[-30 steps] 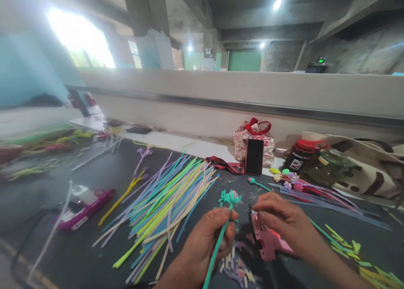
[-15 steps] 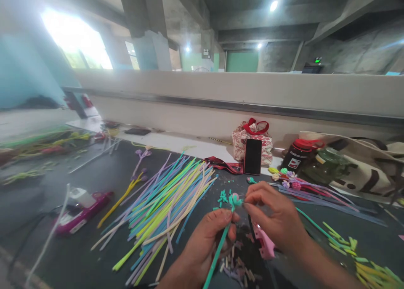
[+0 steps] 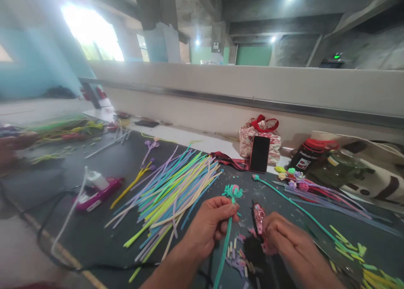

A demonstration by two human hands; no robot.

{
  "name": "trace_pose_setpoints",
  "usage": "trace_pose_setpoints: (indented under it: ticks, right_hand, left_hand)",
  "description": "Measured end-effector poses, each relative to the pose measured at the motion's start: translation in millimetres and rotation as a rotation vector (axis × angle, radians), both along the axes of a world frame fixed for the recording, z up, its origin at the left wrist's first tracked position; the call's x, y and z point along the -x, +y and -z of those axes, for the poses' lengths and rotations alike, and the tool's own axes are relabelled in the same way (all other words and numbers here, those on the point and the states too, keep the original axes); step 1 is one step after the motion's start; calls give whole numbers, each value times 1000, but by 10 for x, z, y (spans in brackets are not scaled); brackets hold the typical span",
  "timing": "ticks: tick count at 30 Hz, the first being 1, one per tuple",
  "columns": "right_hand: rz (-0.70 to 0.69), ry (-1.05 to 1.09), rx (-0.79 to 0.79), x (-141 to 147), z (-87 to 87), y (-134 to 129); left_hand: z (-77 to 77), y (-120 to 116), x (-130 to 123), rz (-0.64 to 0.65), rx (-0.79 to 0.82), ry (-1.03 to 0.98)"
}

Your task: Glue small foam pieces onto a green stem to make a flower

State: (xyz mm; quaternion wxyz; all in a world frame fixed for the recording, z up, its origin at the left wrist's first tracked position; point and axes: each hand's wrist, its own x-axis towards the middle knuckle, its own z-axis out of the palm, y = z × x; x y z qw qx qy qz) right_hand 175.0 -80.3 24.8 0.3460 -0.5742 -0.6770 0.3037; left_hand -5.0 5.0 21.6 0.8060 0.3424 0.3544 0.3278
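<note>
My left hand (image 3: 213, 221) is closed on the teal stem of a pipe-cleaner flower (image 3: 234, 192), thumb and forefinger pinching just below its head. The flower stands upright, with teal loops around a pink centre, and its stem runs down toward me. My right hand (image 3: 285, 238) is curled around the rear part of a pink glue gun (image 3: 259, 215) lying low over the table; the hand covers much of it. Between the hands lie short cut pieces (image 3: 235, 261) in purple, pink and cream. Behind them another teal stem (image 3: 290, 200) with a small bud stretches across the table.
Many coloured pipe cleaners (image 3: 176, 192) lie in a heap to the left. Beyond is a magenta power strip (image 3: 101, 194) with cables. A phone (image 3: 259, 154) leans against a patterned bag (image 3: 246, 137). Finished flowers (image 3: 298, 181), a bottle (image 3: 304, 156) and yellow-green pieces (image 3: 350, 247) are at right.
My right hand has left the flower head and moved down onto the pink glue gun. My left hand still holds the flower. The whole view has shifted slightly.
</note>
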Motion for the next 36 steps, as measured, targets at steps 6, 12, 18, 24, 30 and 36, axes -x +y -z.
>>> trace_pose_setpoints:
  ticks: [6,12,18,24,30,36]
  right_hand:
    - [-87,-147,-65,28,69,-12]
    - [-179,-170,-46,85,1,38]
    - [-155,-180,-57,115,-85,118]
    - [-67,-199,3,3,-51,100]
    - [-55,-68,148,-112,-14,84]
    - [-76,-381,-4,-147,-10,274]
  left_hand:
    - [13,1,6,2,-27,7]
    - [4,-8,6,15,-15,-1]
    - [-4,3,6,28,0,-24]
    - [-7,-1,7,42,-29,-40]
    - [-21,74,67,1,-49,-63]
    - [-13,116,90,-38,-74,-60]
